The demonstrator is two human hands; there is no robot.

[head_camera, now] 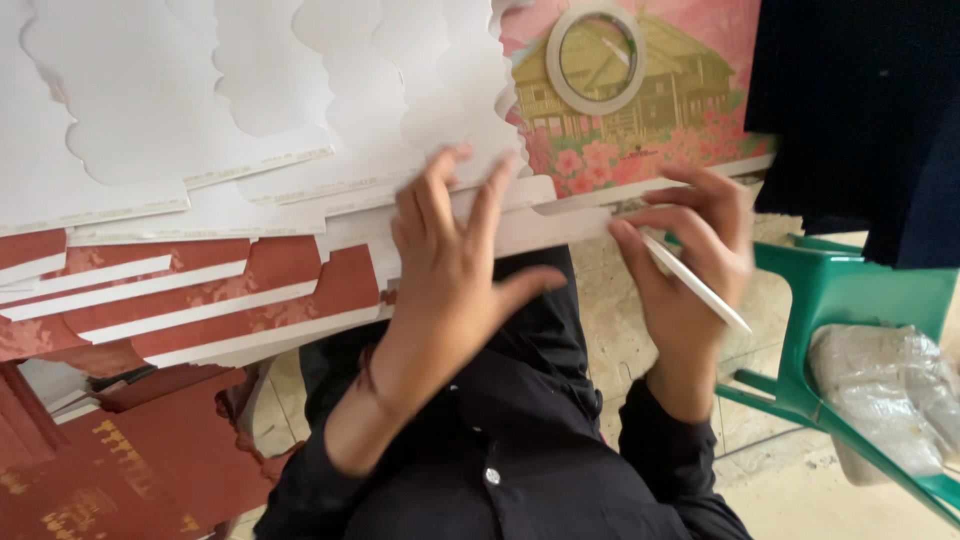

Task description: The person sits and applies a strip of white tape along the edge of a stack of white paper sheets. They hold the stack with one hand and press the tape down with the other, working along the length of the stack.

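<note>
A: What is the left hand (445, 255) doing?

B: It lies flat with the fingers spread on the near edge of a white cut-out card (500, 215), clasping nothing. I'd say it presses down so the sheet does not slide while the other hand works along the edge

A: And the right hand (695, 250)?

B: It is closed round a slim white stick (695, 285), something like a folding tool, gripped between thumb and fingers like a pen. The tip meets the card's near border just right of the left hand, and the free end slants down to the right, towards the person

A: Where does that card sit among the rest?

B: It is the rightmost of a row of white scalloped sheets (200, 110) fanned out across the far left, each overlapping its neighbour so a near strip stays bare. Nearer, on the left, red cards with white strips (200, 295) are staggered the same way, I think so each edge can be reached in turn

A: Anything else on the work surface?

B: A roll of tape (597, 58) rests far right of the hands on a pink printed card with a golden house and flowers (690, 110), close to the right hand. Off to the right stands a green plastic chair (850, 290) with a crumpled clear bag (885, 385) on its seat, well apart from the cards

A: Are both hands in full view?

B: Yes, both show, with dark sleeves pushed back from the wrists
</note>
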